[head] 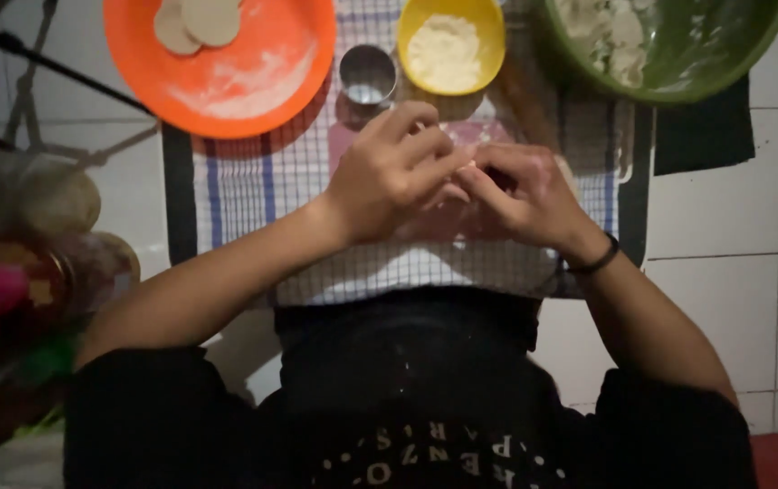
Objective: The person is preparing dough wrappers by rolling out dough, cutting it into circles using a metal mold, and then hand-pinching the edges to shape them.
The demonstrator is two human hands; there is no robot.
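Hands pinch dough over the checked cloth [253, 186].
Left hand [389, 172] and right hand [525, 195] meet, clamped on a dough piece [468, 167]; two discs [197, 23] wait on the orange plate [262, 86].

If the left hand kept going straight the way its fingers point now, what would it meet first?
The left hand points right, toward the right hand, and their fingertips already meet around a small pale piece, probably dough. So it would press straight into the right hand's fingers. Depth is hard to judge from above.
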